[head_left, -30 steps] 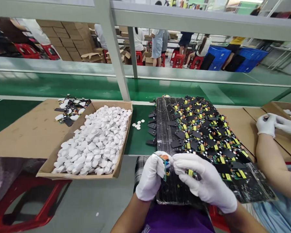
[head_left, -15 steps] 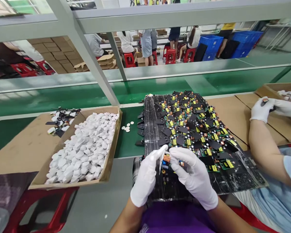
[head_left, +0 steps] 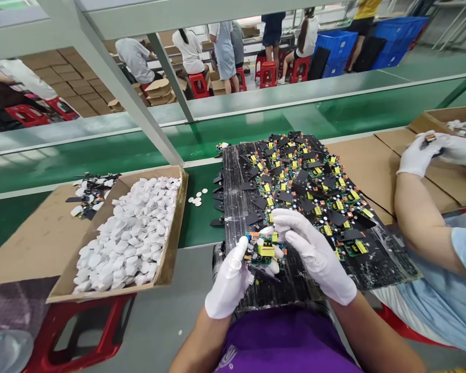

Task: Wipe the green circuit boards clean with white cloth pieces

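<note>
The left hand [head_left: 227, 282] holds a circuit board [head_left: 266, 250] just above the near edge of a black panel [head_left: 235, 181], its thumb pressed at the board's left end and its fingers passing underneath. Taking that board as the clock's centre, the right hand [head_left: 316, 256] is at three o'clock, fingers curved and thumb parted from them, close beside the board's right end; whether a fingertip touches it, I cannot tell. Rows of similar boards with black flaps [head_left: 284, 197] cover the panel from twelve to two o'clock. A cardboard box [head_left: 173, 233] heaped with white pieces [head_left: 128, 238] sits at nine o'clock, with a few loose white discs [head_left: 198, 200] at ten. Farther off at two o'clock, a co-worker's gloved hands [head_left: 415, 155] hold a small dark part [head_left: 430, 138].
</note>
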The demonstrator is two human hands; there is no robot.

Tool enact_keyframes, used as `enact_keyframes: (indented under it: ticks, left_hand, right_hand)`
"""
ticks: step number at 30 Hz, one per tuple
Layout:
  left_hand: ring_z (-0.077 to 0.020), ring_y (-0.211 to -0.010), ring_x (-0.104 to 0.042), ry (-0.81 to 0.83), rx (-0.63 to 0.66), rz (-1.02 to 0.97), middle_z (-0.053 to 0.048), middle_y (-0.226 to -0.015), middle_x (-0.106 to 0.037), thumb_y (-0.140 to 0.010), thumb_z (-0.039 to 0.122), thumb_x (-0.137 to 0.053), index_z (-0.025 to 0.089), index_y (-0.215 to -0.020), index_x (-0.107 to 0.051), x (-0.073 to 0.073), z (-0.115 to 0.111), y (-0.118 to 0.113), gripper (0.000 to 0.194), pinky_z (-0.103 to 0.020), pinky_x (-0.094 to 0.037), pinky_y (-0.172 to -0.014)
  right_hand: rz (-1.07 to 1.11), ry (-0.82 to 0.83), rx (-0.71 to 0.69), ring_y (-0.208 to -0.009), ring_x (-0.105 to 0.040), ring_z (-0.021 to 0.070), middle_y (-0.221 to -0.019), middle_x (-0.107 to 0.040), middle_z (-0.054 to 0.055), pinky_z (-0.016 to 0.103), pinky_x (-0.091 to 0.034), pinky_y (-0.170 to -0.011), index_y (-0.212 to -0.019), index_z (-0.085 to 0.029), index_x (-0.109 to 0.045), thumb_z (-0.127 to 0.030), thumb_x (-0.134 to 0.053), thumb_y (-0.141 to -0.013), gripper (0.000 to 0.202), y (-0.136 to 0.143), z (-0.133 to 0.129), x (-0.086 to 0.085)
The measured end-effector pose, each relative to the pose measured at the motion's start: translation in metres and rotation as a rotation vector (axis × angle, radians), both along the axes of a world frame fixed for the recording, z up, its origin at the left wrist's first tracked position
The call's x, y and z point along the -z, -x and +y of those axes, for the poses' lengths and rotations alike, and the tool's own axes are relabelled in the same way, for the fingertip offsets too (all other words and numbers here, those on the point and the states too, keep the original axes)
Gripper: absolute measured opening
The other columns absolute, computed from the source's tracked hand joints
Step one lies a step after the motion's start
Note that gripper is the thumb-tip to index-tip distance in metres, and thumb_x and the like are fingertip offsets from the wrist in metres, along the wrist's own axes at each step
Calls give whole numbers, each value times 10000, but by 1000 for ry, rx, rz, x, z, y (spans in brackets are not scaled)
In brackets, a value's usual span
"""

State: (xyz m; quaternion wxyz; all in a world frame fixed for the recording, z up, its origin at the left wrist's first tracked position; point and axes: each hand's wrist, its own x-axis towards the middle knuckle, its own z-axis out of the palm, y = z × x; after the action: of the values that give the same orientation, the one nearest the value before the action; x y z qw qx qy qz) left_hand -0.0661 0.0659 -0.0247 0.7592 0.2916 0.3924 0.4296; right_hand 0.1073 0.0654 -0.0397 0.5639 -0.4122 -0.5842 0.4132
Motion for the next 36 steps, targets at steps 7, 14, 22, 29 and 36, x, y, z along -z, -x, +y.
enact_keyframes:
  ticks: [7,14,22,29,36]
  left_hand:
    - [-285,-1034,-674,-361,-53,304,-74,-1050,-771,-800,627,-665,213,-1016,-770,18,0,6,479,-401,-501,-998]
    - [-204,-809,-631,-686,94,715,-50,-943,-722,-989,457,-431,214,-1061,-693,5,0,4,364,-306,-483,-787]
    - [-191,-642,-556,-852,210,813,-56,-786,-666,-982,514,-387,219,-927,-708,-6,-4,9,439,-288,-428,-658]
    - [-258,-801,-644,-862,330,683,-110,-950,-722,-982,528,-361,232,-1184,-704,-17,-7,10,496,-322,-458,-789]
    - [-273,-820,-669,-903,314,751,-123,-981,-735,-985,500,-367,198,-1240,-653,-14,-9,10,488,-331,-469,-781]
  right_hand:
    - [-439,-285,63,-1182,-604,243,-1251,-639,94,438,-503,-1010,-1087,-244,-667,-280,-719,-866,230,6,7,-12]
    - [-540,-390,45,-1128,-610,226,-1227,-647,104,393,-530,-937,-1144,-243,-650,-352,-637,-945,227,5,7,-8]
    - [-726,-453,-132,-1052,-612,223,-1203,-675,97,393,-506,-897,-1215,-238,-599,-412,-482,-1016,289,-7,3,-28]
    - [-673,-598,-134,-972,-634,206,-1107,-704,77,378,-497,-844,-1181,-241,-590,-390,-470,-1027,246,-10,5,-31]
    - [-638,-616,-132,-895,-652,182,-1030,-725,50,358,-504,-815,-1051,-250,-640,-370,-492,-1022,193,-10,7,-32]
